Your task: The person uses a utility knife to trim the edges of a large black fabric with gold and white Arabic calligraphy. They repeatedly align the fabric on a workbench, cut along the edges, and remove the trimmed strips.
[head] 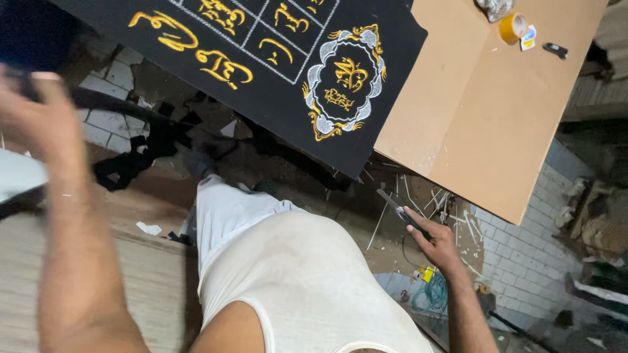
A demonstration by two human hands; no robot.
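Observation:
My right hand [437,240] hangs low beside my hip and grips a slim utility knife [394,206] whose blade points up and left, toward the edge of the brown board [484,117]. A black cloth [275,98] with gold and silver embroidery lies across the board's left part. Close to the camera at the left, my left hand [40,114] is raised and blurred. A dark shape sits behind its fingers, and whether it holds anything is unclear. My white vest and trousers [288,274] fill the lower middle.
A yellow tape roll [512,27] and a small black object [555,49] lie at the board's far corner. Black fabric scraps [134,160] and thin pale offcut strips [445,209] litter the tiled floor. A teal cord [432,295] is coiled near my right wrist.

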